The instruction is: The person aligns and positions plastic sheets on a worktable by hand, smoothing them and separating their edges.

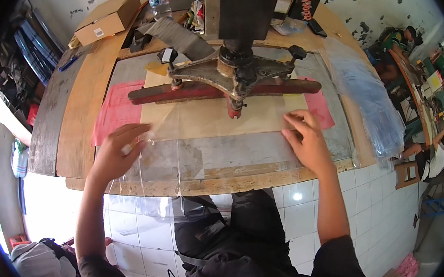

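Note:
My left hand (pixel 116 152) is at the left part of the bench with its fingers curled at a clear plastic sheet (pixel 161 167). The sheet drapes over the bench's front edge and hangs above my lap. My right hand (pixel 306 134) is at the right end of a cream-coloured sheet (pixel 215 120); its fingers are bent, with the thumb apart from them. Between and beyond my hands stands a press head (pixel 237 74) with a long red-edged bar (pixel 197 91) over the cream sheet. Pink material (pixel 119 108) shows at both ends of the cream sheet.
A stack of clear bluish plastic (pixel 369 104) lies at the bench's right side. A cardboard box (pixel 107 17), a water bottle (pixel 159 1) and a dark phone (pixel 317 29) are toward the back. Other people (pixel 398 44) sit far right; another person (pixel 43 267) is lower left.

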A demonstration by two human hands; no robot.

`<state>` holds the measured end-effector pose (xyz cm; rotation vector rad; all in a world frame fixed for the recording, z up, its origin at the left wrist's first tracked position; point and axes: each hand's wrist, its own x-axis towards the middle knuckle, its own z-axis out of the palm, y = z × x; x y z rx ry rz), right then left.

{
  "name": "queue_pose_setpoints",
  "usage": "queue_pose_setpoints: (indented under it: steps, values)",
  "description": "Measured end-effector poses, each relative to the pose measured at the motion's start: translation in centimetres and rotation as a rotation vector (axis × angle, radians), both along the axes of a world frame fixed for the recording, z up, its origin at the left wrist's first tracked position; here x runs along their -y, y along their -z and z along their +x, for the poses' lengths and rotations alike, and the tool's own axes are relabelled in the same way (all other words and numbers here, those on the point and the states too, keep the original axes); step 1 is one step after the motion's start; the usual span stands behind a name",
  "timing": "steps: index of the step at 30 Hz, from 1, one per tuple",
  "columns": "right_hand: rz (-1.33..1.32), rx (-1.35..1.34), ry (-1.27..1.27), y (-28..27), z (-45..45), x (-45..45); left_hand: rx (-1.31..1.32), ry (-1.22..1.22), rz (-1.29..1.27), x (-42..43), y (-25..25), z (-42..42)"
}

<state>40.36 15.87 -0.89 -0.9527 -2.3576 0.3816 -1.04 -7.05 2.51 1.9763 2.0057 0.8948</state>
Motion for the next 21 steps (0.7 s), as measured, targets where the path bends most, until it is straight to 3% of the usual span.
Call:
queue_pose_setpoints:
  steps: [4,6,7,9,11,14,21]
  values:
    - [-0.01,-0.05,-0.047,0.2,2.4,3.3,0.119,-0.388,0.168,6.1,1.8,-6.5]
    - [0.112,-0.186,0.176,0.8,3.1,4.4,0.059,-0.717,0.167,9.1,2.7,-9.6]
    - [0.11,-0.193,0.17,1.2,3.3,4.5,-0.027,-0.753,0.217,10.4,3.5,-11.2]
    - [0.05,-0.462,0.335,2.1,3.4,4.2,-0.115,-0.79,0.273,11.8,5.7,-13.2]
    - [0.105,-0.463,0.357,2.1,3.2,3.9,-0.147,-0.92,0.367,12.3,7.1,-13.7]
    - [0.145,-0.454,0.374,2.3,3.6,4.1,-0.05,-1.034,0.299,11.2,6.1,-12.1]
    - [0.14,-0.492,0.362,3.0,3.8,4.0,-0.027,-1.102,0.179,11.7,6.3,-12.6]
